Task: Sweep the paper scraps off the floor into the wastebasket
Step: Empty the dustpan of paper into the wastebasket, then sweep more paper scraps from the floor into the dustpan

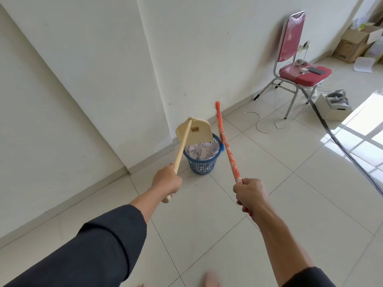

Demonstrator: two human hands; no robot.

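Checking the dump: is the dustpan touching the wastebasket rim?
Cannot tell. In the head view the dustpan overlaps the wastebasket rim's far side, hiding any gap.

Both arms extended forward and downward from bottom of view. Left forearm covered by dark sleeve pushed up short of wrist; left hand (166, 181) curled in fist around pale wooden handle (182, 148), back of hand seen from above. Right forearm bare, dark sleeve seen only at upper arm; right hand (249, 193) closed around orange patterned stick (230, 154), knuckles turned upward. Hands held well apart. Bare toes glimpsed, blurred, at bottom edge.
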